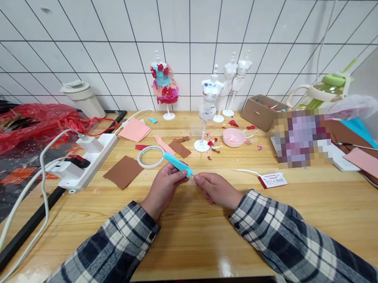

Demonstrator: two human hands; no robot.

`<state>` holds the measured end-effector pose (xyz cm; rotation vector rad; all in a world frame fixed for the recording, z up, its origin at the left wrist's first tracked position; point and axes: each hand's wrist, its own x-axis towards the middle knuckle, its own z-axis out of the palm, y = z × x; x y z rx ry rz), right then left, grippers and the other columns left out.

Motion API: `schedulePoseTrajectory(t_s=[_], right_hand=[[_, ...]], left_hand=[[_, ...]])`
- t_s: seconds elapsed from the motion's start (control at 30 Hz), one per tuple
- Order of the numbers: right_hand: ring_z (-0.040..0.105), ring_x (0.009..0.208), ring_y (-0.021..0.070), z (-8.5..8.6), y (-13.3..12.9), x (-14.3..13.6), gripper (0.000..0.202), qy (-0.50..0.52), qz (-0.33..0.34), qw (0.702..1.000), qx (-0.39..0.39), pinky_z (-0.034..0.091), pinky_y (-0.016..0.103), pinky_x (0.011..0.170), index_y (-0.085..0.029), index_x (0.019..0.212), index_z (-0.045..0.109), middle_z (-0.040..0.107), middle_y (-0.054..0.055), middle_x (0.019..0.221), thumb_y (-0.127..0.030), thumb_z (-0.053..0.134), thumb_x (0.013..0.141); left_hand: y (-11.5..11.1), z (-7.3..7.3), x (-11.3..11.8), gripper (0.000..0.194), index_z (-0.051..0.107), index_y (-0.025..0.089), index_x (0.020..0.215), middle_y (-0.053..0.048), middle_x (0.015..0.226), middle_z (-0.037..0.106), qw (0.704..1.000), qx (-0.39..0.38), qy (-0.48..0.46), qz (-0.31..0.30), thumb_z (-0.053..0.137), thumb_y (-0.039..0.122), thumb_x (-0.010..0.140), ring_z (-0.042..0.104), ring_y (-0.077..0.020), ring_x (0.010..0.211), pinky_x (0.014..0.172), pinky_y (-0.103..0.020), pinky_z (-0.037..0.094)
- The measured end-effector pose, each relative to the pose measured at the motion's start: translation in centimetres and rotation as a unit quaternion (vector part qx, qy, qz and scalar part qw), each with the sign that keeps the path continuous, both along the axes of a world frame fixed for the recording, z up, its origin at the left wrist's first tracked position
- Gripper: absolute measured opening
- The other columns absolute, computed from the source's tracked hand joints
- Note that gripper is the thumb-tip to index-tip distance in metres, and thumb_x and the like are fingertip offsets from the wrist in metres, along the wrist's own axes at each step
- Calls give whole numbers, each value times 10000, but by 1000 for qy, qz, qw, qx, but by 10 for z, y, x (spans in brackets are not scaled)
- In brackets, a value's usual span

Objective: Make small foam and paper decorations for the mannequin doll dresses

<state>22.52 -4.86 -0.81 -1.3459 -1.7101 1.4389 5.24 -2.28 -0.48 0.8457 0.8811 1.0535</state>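
Note:
Over the middle of the wooden table, my left hand pinches a narrow strip of blue crepe paper whose lower end looks ragged. Close beside that end, my right hand is closed, thumb against the fingers; what it pinches, if anything, is too small to make out. A roll of white tape lies flat just beyond my left hand. Brown paper rests left of the roll, and a smaller brown piece lies behind the strip. A white mini dress form stands beyond my hands.
At the back, a dress form in a ruffled paper dress stands by the wall. A pink bowl, a cardboard box and a red-and-white tag are to the right. A corded power strip runs along the left edge.

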Motion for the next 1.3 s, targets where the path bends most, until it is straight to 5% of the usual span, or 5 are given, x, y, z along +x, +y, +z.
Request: schedulePoseTrajectory(t_s=[0.67,1.3], right_hand=[[418,395,78,2,1,2,442,-21,29,999,26,333,200,402,-205,655,392,411,-65,489,-564,381,913],[426,386,86,-4,1,0,456,12,-17,1000,11,370,206,398,-213,683,396,423,-65,483,-610,351,904]], left_hand=[[-2,7,1,234,659,158,802,-2,740,648,1000,9,-12,22,781,180,603,583,-119,689,689,-248,471],[-5,7,5,252,638,153,799,-3,756,667,999,17,0,34,795,185,604,598,-117,701,683,-238,475]])
